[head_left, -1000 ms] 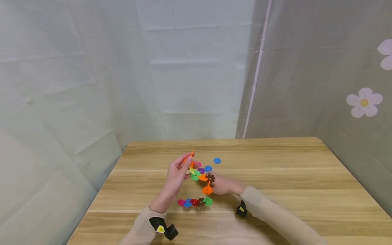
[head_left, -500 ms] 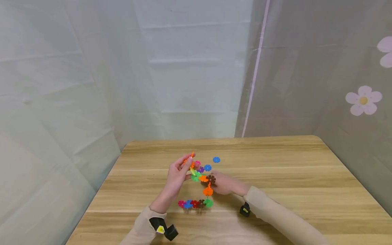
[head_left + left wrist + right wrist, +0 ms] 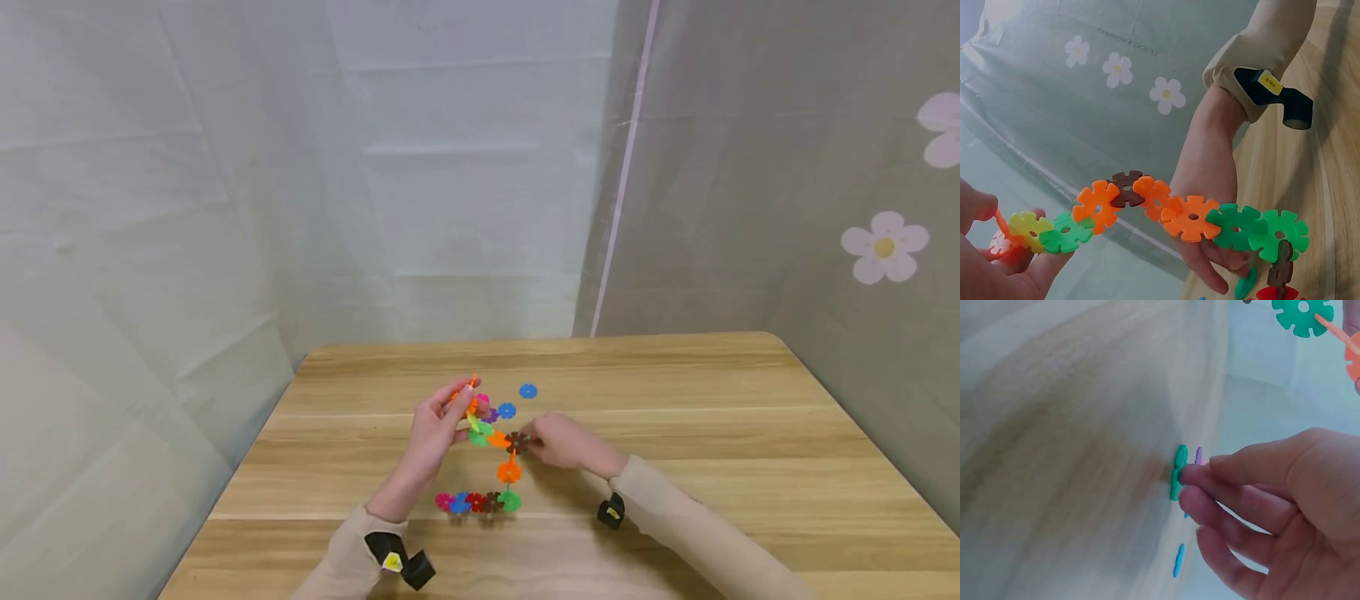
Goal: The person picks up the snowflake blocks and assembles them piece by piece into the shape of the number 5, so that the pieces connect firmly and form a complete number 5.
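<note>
My left hand pinches the upper end of a chain of interlocking plastic snowflake discs between thumb and fingers. In the left wrist view the chain crosses from an orange disc at my fingers, past a yellow disc and a brown disc, to a green disc. Its lower part hangs toward me in the head view, ending in a row with a dark red disc. Low over the table, my right hand has loosely bent fingers, a fingertip right at a green piece. The chain partly hides those fingertips in the head view.
Loose discs lie on the wooden table beyond the chain: a blue disc, another blue disc, a purple disc and a pink disc. Pale curtains stand behind the table's far edge.
My right hand has shifted a little to the right, out from behind the brown disc. My left hand keeps its hold on the chain, almost still.
</note>
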The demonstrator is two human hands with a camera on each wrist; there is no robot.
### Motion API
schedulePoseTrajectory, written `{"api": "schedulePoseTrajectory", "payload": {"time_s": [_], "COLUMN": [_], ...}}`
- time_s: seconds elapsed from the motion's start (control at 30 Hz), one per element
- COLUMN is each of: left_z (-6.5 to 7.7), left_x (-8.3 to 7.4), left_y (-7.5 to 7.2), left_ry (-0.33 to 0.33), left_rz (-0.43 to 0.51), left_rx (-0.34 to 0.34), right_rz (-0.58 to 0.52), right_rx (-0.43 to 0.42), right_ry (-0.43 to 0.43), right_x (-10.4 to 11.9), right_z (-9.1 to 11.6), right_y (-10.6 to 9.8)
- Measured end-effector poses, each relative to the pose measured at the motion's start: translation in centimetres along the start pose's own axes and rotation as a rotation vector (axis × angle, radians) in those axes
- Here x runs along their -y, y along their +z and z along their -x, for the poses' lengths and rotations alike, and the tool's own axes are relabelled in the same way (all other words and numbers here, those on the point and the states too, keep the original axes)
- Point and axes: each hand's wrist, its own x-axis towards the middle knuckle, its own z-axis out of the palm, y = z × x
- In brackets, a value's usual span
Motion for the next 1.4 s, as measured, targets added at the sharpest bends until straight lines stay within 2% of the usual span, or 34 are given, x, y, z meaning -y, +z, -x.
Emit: {"api": "schedulePoseTrajectory", "payload": {"time_s": [0.27, 0.43, 0.57, 0.7, 0.93, 1.23, 1.4], "left_z": [0.0, 0.0, 0.0, 0.0, 0.0, 0.0, 0.1], "left_x": [0.0, 0.2, 0.3, 0.4, 0.4, 0.5, 0.5], "left_y": [0.0, 0.0, 0.0, 0.0, 0.1, 0.1, 0.1], "left_ry": [-0.008, -0.012, -0.009, -0.002, -0.015, -0.016, -0.033], "left_rz": [0.000, 0.009, -0.005, -0.003, 0.003, 0.004, 0.000], "left_rx": [0.010, 0.023, 0.021, 0.034, 0.045, 0.043, 0.038], "right_rz": [-0.002, 0.001, 0.008, 0.032, -0.015, -0.173, -0.216], "right_rx": [-0.041, -0.021, -0.009, 0.001, 0.000, -0.091, -0.142], "right_ry": [0.081, 0.124, 0.127, 0.123, 0.080, 0.012, -0.025], "right_x": [-0.4, -0.5, -0.6, -0.6, -0.8, -1.2, -1.0], "right_z": [0.0, 0.0, 0.1, 0.2, 0.4, 0.4, 0.6], "right_y": [-0.1, 0.1, 0.3, 0.3, 0.3, 0.1, -0.1]}}
